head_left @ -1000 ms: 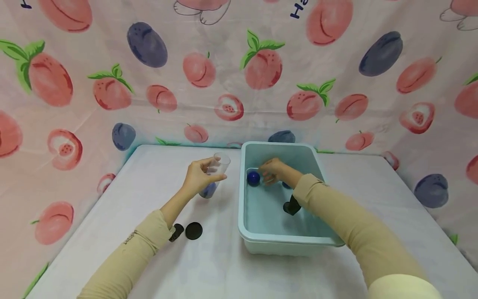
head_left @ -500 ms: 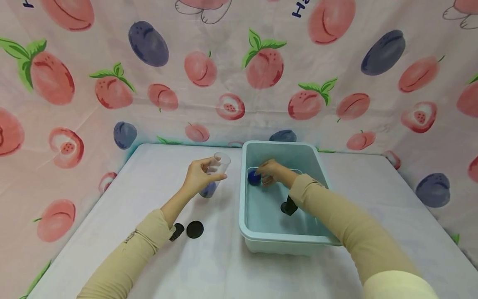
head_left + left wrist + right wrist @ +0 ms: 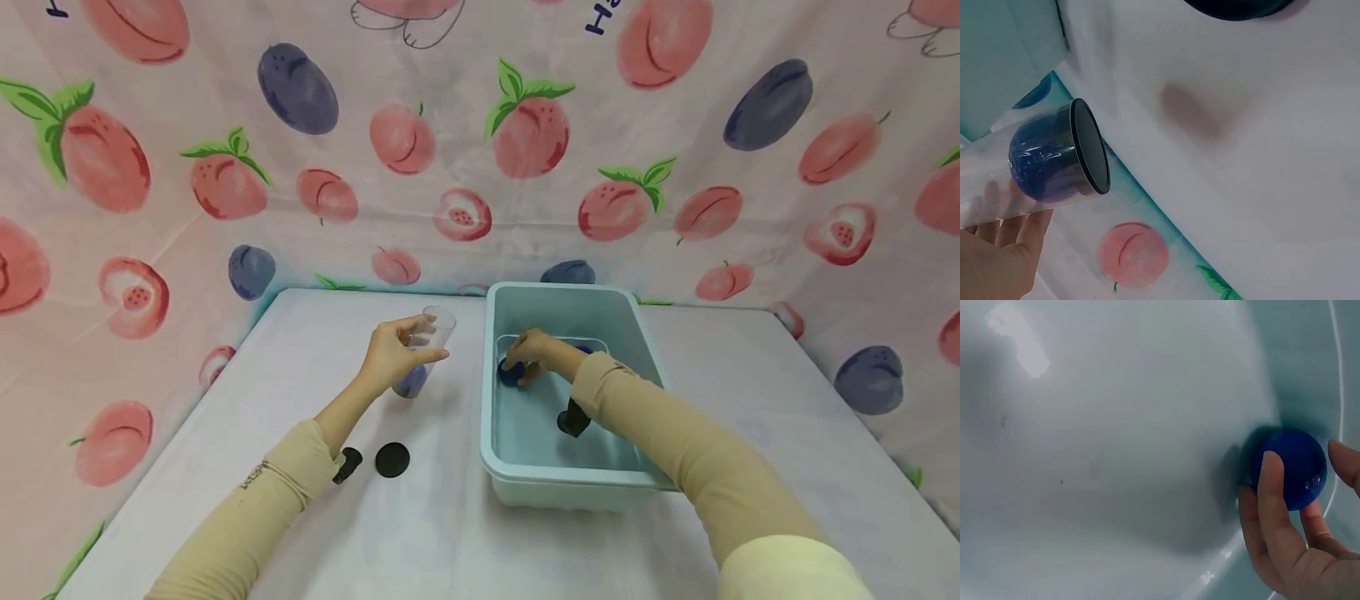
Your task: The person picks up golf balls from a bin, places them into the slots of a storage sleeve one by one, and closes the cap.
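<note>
My left hand (image 3: 386,354) grips a clear plastic tube (image 3: 435,327) tilted above the table, left of the bin. A blue ball (image 3: 1032,159) sits inside the tube, against the black cap (image 3: 1092,147) that closes its lower end. Reaching down into the pale blue bin (image 3: 487,417), my right hand (image 3: 543,352) has its fingers round another blue ball (image 3: 1302,467) by the bin's left wall. In the right wrist view the fingers lie along one side of this ball and the thumb is at the other. Part of a further blue object (image 3: 585,350) shows behind the right wrist.
A black object (image 3: 573,419) lies on the bin floor, partly behind the right sleeve. On the white table, a round black disc (image 3: 392,460) lies beside a small black item (image 3: 348,464) next to the left sleeve. A fruit-print cloth (image 3: 457,150) hangs behind.
My right hand has moved left onto the blue ball and curled round it; the ball has shifted slightly towards me. The left hand with the tube has moved a little left.
</note>
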Motion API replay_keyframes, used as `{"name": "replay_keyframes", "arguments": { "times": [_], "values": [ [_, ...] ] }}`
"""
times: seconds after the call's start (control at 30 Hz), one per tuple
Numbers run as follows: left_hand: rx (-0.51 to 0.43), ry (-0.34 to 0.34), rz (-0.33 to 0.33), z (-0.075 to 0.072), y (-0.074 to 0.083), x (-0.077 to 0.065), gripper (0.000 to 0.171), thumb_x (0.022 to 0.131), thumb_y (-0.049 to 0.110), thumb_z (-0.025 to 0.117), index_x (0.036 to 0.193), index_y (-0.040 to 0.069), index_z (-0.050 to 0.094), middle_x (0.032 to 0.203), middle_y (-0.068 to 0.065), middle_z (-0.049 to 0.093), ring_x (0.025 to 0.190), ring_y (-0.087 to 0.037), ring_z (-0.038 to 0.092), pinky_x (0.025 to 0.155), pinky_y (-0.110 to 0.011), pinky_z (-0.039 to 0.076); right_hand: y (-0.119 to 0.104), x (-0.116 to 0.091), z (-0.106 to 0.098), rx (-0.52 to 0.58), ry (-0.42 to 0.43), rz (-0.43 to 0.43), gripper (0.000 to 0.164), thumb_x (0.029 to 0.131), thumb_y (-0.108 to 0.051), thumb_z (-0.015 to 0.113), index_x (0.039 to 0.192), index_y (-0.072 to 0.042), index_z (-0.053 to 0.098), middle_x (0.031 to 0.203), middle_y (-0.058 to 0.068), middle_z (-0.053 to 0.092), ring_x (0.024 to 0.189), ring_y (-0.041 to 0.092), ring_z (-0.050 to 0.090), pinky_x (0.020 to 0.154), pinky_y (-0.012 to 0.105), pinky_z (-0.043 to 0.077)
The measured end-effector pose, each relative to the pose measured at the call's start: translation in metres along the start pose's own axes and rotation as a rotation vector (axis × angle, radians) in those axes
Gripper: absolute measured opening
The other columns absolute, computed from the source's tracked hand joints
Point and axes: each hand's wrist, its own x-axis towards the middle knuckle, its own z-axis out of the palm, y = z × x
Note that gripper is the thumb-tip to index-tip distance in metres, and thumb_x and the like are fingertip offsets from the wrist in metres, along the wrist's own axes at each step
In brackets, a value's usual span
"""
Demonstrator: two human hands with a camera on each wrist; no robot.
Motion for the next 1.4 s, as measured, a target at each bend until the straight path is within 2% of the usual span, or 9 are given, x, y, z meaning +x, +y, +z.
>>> {"name": "replay_keyframes", "arguments": {
  "times": [0.07,0.13,0.17,0.33,0.47,0.63,0.87,1.1,1.4],
  "values": [
    [-0.008,-0.005,-0.006,-0.001,0.000,0.000,0.055,0.074,0.016,0.080,0.125,0.006,0.060,0.123,-0.015,0.063,0.111,-0.031,0.062,0.090,-0.044,0.052,0.014,0.031,-0.006,0.005,-0.024,-0.017,0.033,0.068,-0.006,0.083,0.091,0.000,0.060,0.118,0.030,0.048,0.083,0.034,0.063,0.065,0.037,0.059],
    [-0.008,-0.009,-0.008,-0.001,-0.001,0.000,0.056,0.075,0.016,0.080,0.125,0.006,0.060,0.122,-0.014,0.063,0.111,-0.031,0.062,0.090,-0.043,0.053,0.013,0.027,-0.004,-0.009,-0.022,-0.013,0.035,0.069,-0.005,0.082,0.094,0.000,0.059,0.117,0.027,0.050,0.085,0.033,0.063,0.067,0.037,0.059],
    [-0.010,-0.009,-0.008,0.000,-0.001,0.000,0.056,0.074,0.016,0.080,0.125,0.006,0.060,0.122,-0.014,0.063,0.110,-0.030,0.062,0.089,-0.042,0.053,0.010,0.018,-0.002,-0.020,-0.016,-0.021,0.034,0.071,-0.005,0.081,0.095,0.000,0.058,0.116,0.027,0.049,0.086,0.033,0.062,0.068,0.037,0.059],
    [-0.022,-0.001,-0.002,0.000,0.000,-0.001,0.053,0.074,0.016,0.080,0.123,0.007,0.062,0.121,-0.013,0.064,0.110,-0.030,0.062,0.088,-0.041,0.054,-0.025,-0.061,0.012,-0.091,0.004,-0.022,0.024,0.086,0.001,0.063,0.107,0.007,0.052,0.125,0.029,0.046,0.105,0.039,0.059,0.087,0.039,0.055],
    [-0.024,0.003,0.008,0.001,0.001,0.000,0.052,0.074,0.016,0.080,0.122,0.007,0.062,0.122,-0.013,0.064,0.109,-0.030,0.063,0.088,-0.041,0.054,-0.036,-0.086,0.013,-0.096,-0.011,-0.021,0.023,0.090,0.001,0.057,0.111,0.009,0.051,0.130,0.031,0.043,0.112,0.041,0.056,0.096,0.042,0.049],
    [-0.024,0.011,0.010,0.001,0.004,0.001,0.052,0.073,0.015,0.081,0.121,0.007,0.063,0.124,-0.013,0.062,0.109,-0.030,0.063,0.090,-0.042,0.053,-0.034,-0.083,0.007,-0.106,0.002,-0.029,0.037,0.090,-0.002,0.057,0.123,0.012,0.050,0.132,0.030,0.045,0.113,0.037,0.056,0.095,0.041,0.050],
    [-0.029,0.005,0.016,0.003,0.005,0.001,0.050,0.074,0.015,0.080,0.120,0.008,0.063,0.123,-0.012,0.063,0.109,-0.029,0.063,0.089,-0.042,0.053,-0.030,-0.082,-0.001,-0.102,0.029,-0.046,0.040,0.088,-0.004,0.060,0.124,0.011,0.052,0.130,0.029,0.050,0.107,0.036,0.061,0.088,0.038,0.054],
    [-0.047,-0.003,0.034,0.007,0.006,0.004,0.049,0.073,0.014,0.081,0.119,0.009,0.064,0.121,-0.012,0.064,0.109,-0.032,0.062,0.088,-0.041,0.054,-0.033,-0.091,-0.010,-0.070,0.017,-0.056,0.051,0.090,-0.009,0.057,0.135,0.011,0.041,0.135,0.031,0.043,0.115,0.042,0.055,0.092,0.042,0.051],
    [-0.037,-0.014,0.057,0.012,0.010,0.004,0.051,0.074,0.014,0.080,0.121,0.006,0.063,0.120,-0.016,0.063,0.109,-0.033,0.062,0.088,-0.042,0.054,-0.041,-0.099,-0.020,0.097,-0.062,-0.069,0.055,0.094,-0.010,0.050,0.143,0.007,0.031,0.147,0.029,0.027,0.127,0.040,0.043,0.101,0.043,0.045]
  ]
}}
